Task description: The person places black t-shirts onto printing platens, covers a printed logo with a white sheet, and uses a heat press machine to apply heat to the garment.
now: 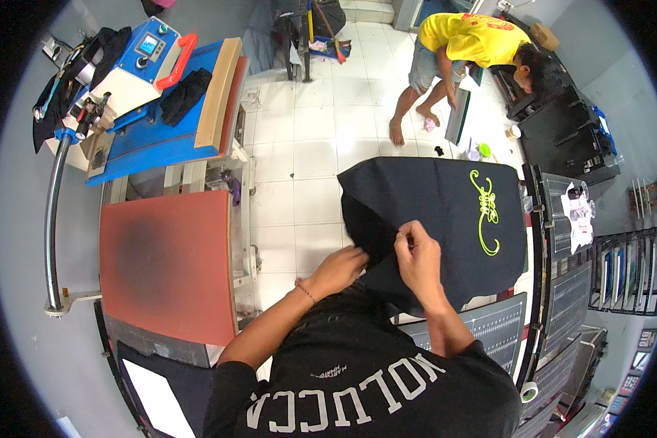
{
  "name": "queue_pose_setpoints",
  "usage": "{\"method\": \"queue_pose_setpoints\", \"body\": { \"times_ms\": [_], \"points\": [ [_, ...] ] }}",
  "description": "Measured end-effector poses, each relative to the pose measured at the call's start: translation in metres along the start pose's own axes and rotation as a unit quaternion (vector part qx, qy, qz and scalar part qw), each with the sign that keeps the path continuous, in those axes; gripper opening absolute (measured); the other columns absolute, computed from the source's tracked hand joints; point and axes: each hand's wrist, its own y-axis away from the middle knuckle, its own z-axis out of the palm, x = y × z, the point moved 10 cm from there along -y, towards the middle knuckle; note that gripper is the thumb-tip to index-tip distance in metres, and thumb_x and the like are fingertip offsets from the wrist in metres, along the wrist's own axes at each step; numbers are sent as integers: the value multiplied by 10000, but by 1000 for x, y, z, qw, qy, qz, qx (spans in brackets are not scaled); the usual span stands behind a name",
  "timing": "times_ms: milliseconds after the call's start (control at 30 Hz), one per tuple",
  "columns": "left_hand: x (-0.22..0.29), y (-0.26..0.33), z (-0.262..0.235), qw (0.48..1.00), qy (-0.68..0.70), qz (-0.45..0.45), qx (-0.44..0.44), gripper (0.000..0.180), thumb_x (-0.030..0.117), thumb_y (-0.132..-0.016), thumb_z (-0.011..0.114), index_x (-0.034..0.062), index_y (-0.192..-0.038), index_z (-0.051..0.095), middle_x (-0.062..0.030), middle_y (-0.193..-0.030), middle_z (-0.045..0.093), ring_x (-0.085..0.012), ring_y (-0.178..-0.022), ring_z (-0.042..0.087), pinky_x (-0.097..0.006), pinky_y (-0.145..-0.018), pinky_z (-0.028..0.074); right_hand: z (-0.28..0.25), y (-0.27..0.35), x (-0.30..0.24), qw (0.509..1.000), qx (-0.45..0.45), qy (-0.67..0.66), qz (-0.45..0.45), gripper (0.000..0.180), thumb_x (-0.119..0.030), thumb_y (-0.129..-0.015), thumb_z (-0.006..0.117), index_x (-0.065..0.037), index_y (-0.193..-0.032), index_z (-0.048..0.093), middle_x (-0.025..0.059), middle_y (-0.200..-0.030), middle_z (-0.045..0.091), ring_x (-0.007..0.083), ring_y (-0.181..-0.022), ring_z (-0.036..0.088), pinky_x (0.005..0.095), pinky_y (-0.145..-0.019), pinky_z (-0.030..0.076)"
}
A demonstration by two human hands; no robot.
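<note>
A black cloth point(445, 212) with a neon yellow-green curly print point(487, 212) near its right side lies spread over a board in front of me. Its left edge lifts into a fold, showing a darker underside. My right hand point(420, 261) pinches a bit of the cloth near the middle of its near part, fingers curled in. At the folded left edge, my left hand point(337, 270) has its fingers closed on the cloth. Those fingertips are partly hidden and slightly blurred against the dark fabric.
To the left stand a blue heat press point(146, 109) with a red handle and a reddish-brown pad point(168, 266). Grey printing boards point(489, 325) line the right. Ahead, a person in a yellow shirt point(474, 38) bends over, holding a framed screen point(458, 117).
</note>
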Motion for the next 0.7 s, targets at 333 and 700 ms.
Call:
{"method": "queue_pose_setpoints", "body": {
  "times_ms": [333, 700],
  "points": [
    [33, -58, -138, 937, -92, -2, 338, 418, 95, -772, 750, 31, -1161, 611, -173, -1110, 656, -373, -1088, 594, -471, -983, 443, -42, -38, -117, 956, -114, 51, -265, 81, -31, -816, 604, -27, -882, 557, 138, -736, 597, 357, -672, 617, 394, -603, 489],
    [56, 106, -249, 879, -77, 2, 470, 272, -67, -683, 691, 5, -945, 668, -159, -886, 673, -340, -858, 644, -412, -813, 482, -256, -82, -268, 925, 123, -149, -327, 163, -191, -932, 533, -34, -895, 555, 80, -828, 548, 169, -778, 514, 279, -770, 410]
  ]
}}
